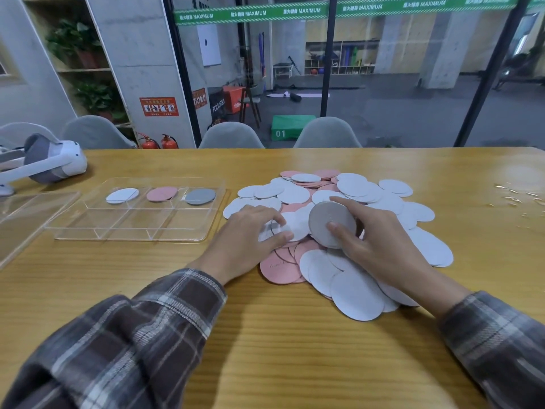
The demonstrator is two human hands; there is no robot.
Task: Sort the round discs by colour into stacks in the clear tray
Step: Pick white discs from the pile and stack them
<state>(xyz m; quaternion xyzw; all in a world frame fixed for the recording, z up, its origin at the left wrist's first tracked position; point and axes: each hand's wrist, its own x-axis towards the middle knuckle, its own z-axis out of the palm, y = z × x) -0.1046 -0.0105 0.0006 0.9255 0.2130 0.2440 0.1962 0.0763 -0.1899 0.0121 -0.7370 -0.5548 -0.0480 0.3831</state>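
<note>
A heap of round discs, mostly white with pink ones among them, covers the table centre right. My right hand holds a stack of grey discs tilted up on edge above the heap, thumb on its face. My left hand pinches the edge of a white disc lying on the heap. The clear tray sits to the left; its back compartments hold a white disc, a pink disc and a grey disc.
A clear lid lies left of the tray. A white headset rests at the table's far left. Small clear scraps lie at the far right. Grey chairs stand behind the table's far edge.
</note>
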